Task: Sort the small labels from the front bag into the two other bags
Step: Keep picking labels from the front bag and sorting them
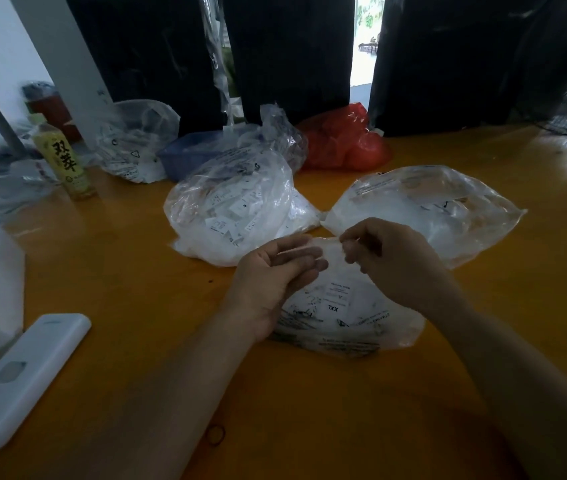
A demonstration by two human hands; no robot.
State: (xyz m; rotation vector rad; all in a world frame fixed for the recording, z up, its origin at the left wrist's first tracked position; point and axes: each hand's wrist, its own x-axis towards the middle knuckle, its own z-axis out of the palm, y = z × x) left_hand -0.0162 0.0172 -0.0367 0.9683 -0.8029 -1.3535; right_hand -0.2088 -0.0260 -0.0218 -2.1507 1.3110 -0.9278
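While the clear plastic front bag of small labels (348, 306) lies on the orange surface (136, 271), both hands work its mouth: left hand (275, 271) loosely curled, right hand (386, 254) in a pinching grip on the film (blurry), two fuller clear bags (233, 209) (424, 209) just behind.

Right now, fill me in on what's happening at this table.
A person is working at the mouth of the front bag, a clear plastic bag of small labels lying on the yellow table. The right hand pinches the bag's upper edge, while the left hand rests at the opening with fingers loosely curled. Behind lie the two other bags: the left bag, stuffed with labels, and the right bag, flatter. No label is visibly in either hand.
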